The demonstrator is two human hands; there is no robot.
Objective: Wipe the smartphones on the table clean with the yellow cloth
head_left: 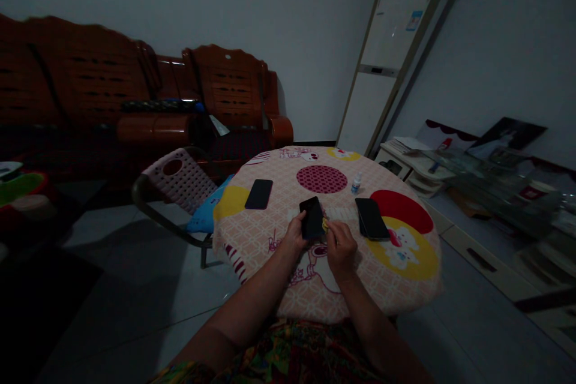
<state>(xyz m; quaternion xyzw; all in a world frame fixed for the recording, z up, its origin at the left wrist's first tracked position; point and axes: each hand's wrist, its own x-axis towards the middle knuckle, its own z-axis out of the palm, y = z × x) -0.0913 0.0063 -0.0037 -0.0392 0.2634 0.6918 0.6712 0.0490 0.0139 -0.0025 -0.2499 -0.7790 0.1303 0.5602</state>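
Left grip (294, 235) holds phone (312, 218), seemingly.

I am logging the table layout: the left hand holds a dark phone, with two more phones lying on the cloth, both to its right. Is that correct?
Not quite. The head view shows the left hand holding the dark phone, but the other two lie on either side: one phone to its left, another phone to its right, on the tablecloth.

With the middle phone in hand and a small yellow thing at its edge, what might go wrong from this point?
The left hand grips only one side of the middle phone, so it may slip as the right hand presses the small yellow thing against its edge. The right phone lies close to the right wrist and could be nudged. Dim light makes fine work harder.
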